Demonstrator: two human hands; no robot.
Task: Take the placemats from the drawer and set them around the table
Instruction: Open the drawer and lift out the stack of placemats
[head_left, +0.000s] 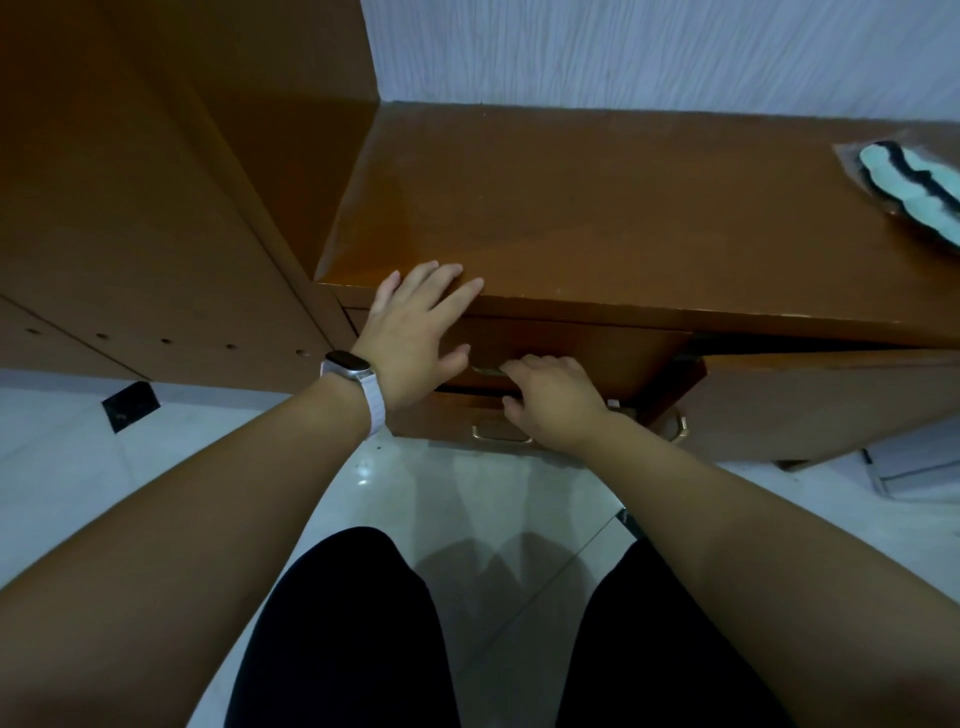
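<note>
Hands at the top drawer

The top drawer (571, 353) runs long from left to right, its front facing near, just under the brown desk (597, 208) top. The right hand (550, 400) is curled on the drawer's handle (485, 370) (mostly hidden). The left hand (415, 332) lies flat and spread open on the desk's near edge, holding nothing. It wears a white watch (353, 369).

Two bare hands show: one left hand (415, 332) and one right hand (553, 397). One white-strapped wristwatch (353, 371) sits on the left wrist. Three brass pull handles are visible on the glossy brown wooden cabinet (597, 208), one (485, 370) partly hidden by fingers. Five small round holes (166, 341) line the side panel. One mint-and-black scalloped item in clear plastic (909, 184).
</note>
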